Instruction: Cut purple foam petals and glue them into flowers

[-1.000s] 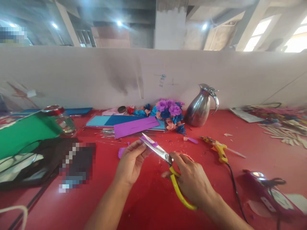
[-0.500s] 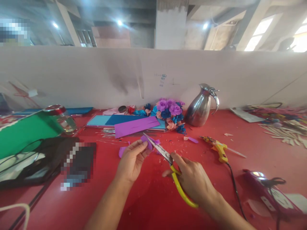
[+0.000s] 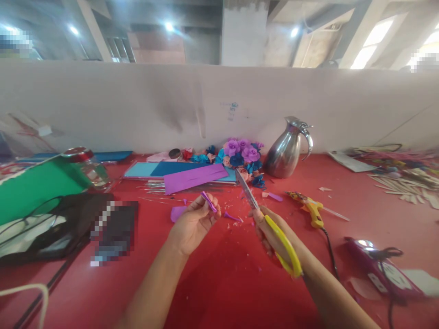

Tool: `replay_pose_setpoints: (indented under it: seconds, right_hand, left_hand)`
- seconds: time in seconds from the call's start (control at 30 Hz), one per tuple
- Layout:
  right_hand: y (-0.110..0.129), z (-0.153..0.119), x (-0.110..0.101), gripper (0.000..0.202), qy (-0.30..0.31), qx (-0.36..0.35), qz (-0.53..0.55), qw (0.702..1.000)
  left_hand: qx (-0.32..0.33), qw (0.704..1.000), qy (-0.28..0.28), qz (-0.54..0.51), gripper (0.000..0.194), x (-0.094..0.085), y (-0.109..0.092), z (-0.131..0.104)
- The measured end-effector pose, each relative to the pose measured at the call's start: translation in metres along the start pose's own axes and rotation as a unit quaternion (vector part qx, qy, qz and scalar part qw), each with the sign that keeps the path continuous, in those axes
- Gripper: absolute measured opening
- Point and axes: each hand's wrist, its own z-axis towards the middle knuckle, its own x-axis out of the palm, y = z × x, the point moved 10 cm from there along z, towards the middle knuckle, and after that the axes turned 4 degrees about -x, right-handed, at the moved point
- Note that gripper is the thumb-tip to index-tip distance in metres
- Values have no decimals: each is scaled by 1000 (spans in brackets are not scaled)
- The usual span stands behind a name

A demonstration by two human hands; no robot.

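Observation:
Between the thumb and fingers of my left hand [image 3: 195,224] is a small folded piece of purple paper [image 3: 209,202]. My right hand [image 3: 274,233] grips yellow-handled scissors [image 3: 247,191], blades closed and pointing up and away, apart from the paper. A purple offcut [image 3: 232,217] lies on the red table between my hands, with tiny scraps around it. Another purple piece [image 3: 178,213] rests just left of my left hand. Beyond them, a purple paper strip [image 3: 195,178] lies across blue sheets [image 3: 144,169].
Paper flowers [image 3: 242,155] are bunched before the wall, beside a steel jug [image 3: 284,151]. On the right lie a yellow glue gun [image 3: 313,212] and a power strip [image 3: 384,269] with cables. A glass jar [image 3: 89,171] and black bag [image 3: 78,219] stand left.
The scissors have moved right, away from the paper, and turned in my right hand with their blades now closed. A purple offcut now lies on the table. My left hand has turned the paper edge-on.

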Motion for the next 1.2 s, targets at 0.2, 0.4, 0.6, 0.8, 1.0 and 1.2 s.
replay_pose_setpoints:
  seconds: [0.2, 0.4, 0.6, 0.8, 1.0, 1.2]
  right_hand:
    - [-22, 9, -34, 30, -12, 84, -431, 898]
    - [-33, 9, -37, 32, 11, 95, -484, 870]
    - [-18, 2, -49, 29, 8, 78, -508, 858]
    - [33, 11, -19, 34, -29, -79, -151, 985]
    - [21, 30, 41, 33, 49, -19, 262, 964]
    - [2, 28, 41, 32, 15, 20, 381, 924]
  left_hand:
    - [-16, 999, 0, -37, 19, -5, 4, 4]
    - [-32, 994, -61, -83, 23, -19, 11, 7]
    - [-18, 991, -129, 1, 14, -28, 13, 6]
    - [50, 977, -123, 169, 16, -16, 6, 3]
    - [68, 954, -95, 277, 20, -5, 10, 2]
    - [27, 957, -98, 273, 32, -16, 18, 8]
